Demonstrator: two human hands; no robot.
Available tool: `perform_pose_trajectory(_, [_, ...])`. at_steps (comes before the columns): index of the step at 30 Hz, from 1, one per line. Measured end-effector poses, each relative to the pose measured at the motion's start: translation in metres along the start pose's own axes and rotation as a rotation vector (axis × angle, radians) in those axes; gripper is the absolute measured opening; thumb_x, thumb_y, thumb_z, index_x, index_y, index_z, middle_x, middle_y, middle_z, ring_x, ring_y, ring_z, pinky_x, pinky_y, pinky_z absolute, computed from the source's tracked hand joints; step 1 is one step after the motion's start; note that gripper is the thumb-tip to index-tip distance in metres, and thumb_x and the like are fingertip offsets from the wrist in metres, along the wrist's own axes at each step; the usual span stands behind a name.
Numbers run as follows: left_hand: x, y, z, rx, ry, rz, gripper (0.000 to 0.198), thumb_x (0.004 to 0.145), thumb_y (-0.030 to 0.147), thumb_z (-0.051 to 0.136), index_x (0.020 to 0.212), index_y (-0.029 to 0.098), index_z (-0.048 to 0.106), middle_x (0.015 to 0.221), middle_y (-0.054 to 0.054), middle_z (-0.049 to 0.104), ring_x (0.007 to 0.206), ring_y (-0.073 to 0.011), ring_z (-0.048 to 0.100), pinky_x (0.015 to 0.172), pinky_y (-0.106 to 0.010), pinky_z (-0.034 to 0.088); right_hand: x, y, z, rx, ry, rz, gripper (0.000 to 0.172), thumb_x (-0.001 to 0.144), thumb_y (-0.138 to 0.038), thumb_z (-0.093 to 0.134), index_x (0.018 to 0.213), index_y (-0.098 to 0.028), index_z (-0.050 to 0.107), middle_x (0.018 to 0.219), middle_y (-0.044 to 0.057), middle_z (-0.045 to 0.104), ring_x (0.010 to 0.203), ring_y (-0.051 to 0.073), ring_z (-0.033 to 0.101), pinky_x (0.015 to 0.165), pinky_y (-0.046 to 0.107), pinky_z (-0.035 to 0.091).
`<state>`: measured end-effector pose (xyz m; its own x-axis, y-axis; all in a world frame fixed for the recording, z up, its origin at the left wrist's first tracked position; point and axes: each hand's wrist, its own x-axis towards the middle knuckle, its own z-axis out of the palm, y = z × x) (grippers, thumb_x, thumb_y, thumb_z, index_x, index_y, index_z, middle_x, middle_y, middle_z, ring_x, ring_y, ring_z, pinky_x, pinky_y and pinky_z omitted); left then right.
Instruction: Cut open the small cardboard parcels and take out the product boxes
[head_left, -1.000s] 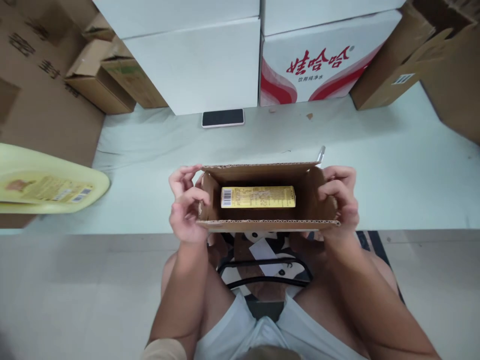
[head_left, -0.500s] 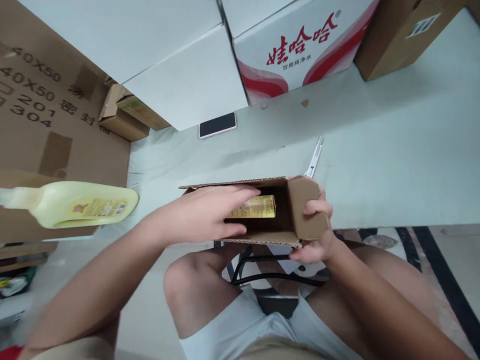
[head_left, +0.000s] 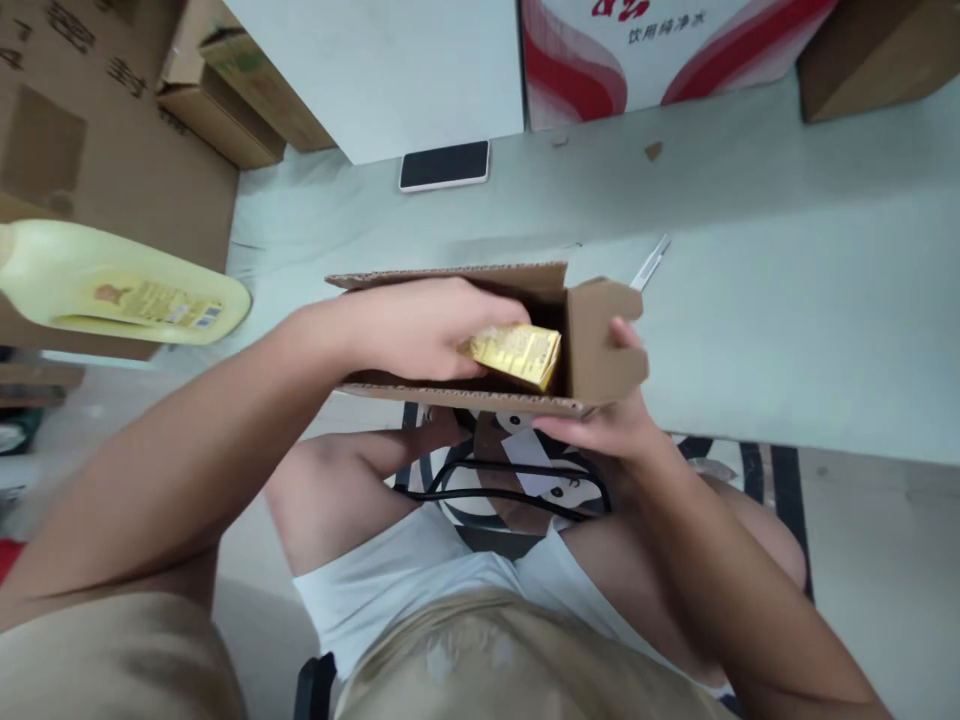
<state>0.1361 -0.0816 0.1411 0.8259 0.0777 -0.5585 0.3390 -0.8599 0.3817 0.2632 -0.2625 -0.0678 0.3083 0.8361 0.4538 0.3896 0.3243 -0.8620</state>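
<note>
An uncapped cardboard box (head_left: 604, 335) is held over the near edge of the table with its opening toward me. My right hand (head_left: 611, 415) grips the box's right end, fingers around the flap and thumb underneath. Inside the box, my left hand (head_left: 435, 325) is closed around a small yellow carton (head_left: 517, 352) with printed sides. The carton is tilted, and its right end shows beyond my fingers. My left fingertips are partly hidden by the carton and the box wall.
A pale yellow pump bottle (head_left: 127, 285) stands at the left by a large carton (head_left: 112, 180). Behind are a phone (head_left: 445, 166), a white box (head_left: 427, 80), a red-and-white carton (head_left: 675, 60) and a brown box (head_left: 877, 60). A white utility knife (head_left: 651, 262) lies past the box.
My left hand has closed on the yellow carton, which is now tilted and raised inside the box. The view has shifted, so the table things appear higher.
</note>
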Motion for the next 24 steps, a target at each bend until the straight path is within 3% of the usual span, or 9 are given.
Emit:
perform_pose_trajectory(3, [-0.029,0.010,-0.003,0.067,0.197,-0.030,0.039,0.085,0.020,0.069,0.123,0.017,0.065,0.103,0.000,0.072,0.089,-0.0173,0.068,0.087,-0.032,0.054,0.006,-0.005,0.012,-0.048,0.131,-0.107,0.109,0.079,-0.063,0.075,0.159,-0.040,0.004,0.161,0.009,0.029,0.151,0.033,0.038,0.124,0.057,0.037])
perform_pose_trajectory(6, [-0.062,0.007,-0.007,0.086,0.555,0.017,0.054,0.088,0.033,0.071,0.135,0.010,0.057,0.114,-0.001,0.067,0.110,-0.0236,0.067,0.102,-0.048,0.052,0.002,-0.005,0.025,-0.135,0.229,-0.008,0.105,0.081,-0.062,0.073,0.159,-0.034,0.008,0.159,0.013,0.032,0.149,0.033,0.039,0.122,0.058,0.037])
perform_pose_trajectory(9, [-0.089,-0.009,0.000,-0.117,0.886,0.330,0.072,0.088,0.048,0.071,0.140,0.006,0.046,0.130,-0.005,0.062,0.133,-0.0300,0.059,0.112,-0.056,0.045,-0.007,-0.006,0.033,-0.254,0.219,0.171,0.092,0.076,-0.056,0.076,0.151,-0.025,0.031,0.139,0.016,0.049,0.132,0.035,0.051,0.112,0.060,0.045])
perform_pose_trajectory(12, [-0.105,-0.022,0.023,-0.368,1.103,0.582,0.071,0.077,0.047,0.087,0.129,0.011,0.054,0.129,-0.001,0.068,0.132,-0.0232,0.061,0.116,-0.045,0.049,-0.011,-0.011,0.038,-0.340,0.164,0.332,0.085,0.072,-0.051,0.076,0.144,-0.020,0.041,0.115,0.013,0.059,0.104,0.030,0.059,0.093,0.053,0.053])
perform_pose_trajectory(14, [-0.112,-0.026,0.044,-0.527,1.284,0.552,0.064,0.071,0.045,0.094,0.116,0.016,0.059,0.119,0.003,0.073,0.122,-0.0197,0.066,0.114,-0.040,0.053,-0.009,-0.016,0.044,-0.351,0.140,0.415,0.085,0.073,-0.050,0.075,0.144,-0.022,0.039,0.100,0.006,0.061,0.084,0.024,0.058,0.081,0.046,0.053])
perform_pose_trajectory(17, [-0.123,-0.033,0.070,-0.696,1.505,0.372,0.068,0.067,0.063,0.090,0.112,0.020,0.062,0.110,0.006,0.074,0.117,-0.0194,0.067,0.117,-0.040,0.052,0.000,-0.021,0.059,-0.323,0.124,0.449,0.080,0.076,-0.050,0.072,0.143,-0.024,0.037,0.086,-0.001,0.058,0.071,0.020,0.054,0.073,0.039,0.050])
perform_pose_trajectory(20, [-0.137,-0.044,0.080,-0.722,1.593,0.288,0.075,0.066,0.075,0.082,0.114,0.021,0.063,0.105,0.007,0.074,0.121,-0.0217,0.066,0.120,-0.042,0.049,0.017,-0.023,0.081,-0.318,0.104,0.458,0.075,0.077,-0.050,0.071,0.141,-0.025,0.041,0.083,-0.001,0.058,0.075,0.021,0.056,0.076,0.040,0.051])
perform_pose_trajectory(24, [-0.155,-0.058,0.081,-0.745,1.636,0.198,0.069,0.065,0.071,0.084,0.108,0.020,0.066,0.106,0.007,0.075,0.121,-0.0216,0.066,0.120,-0.040,0.049,0.048,-0.022,0.116,-0.277,0.050,0.550,0.074,0.079,-0.046,0.070,0.143,-0.022,0.042,0.086,0.002,0.065,0.079,0.025,0.062,0.087,0.050,0.055])
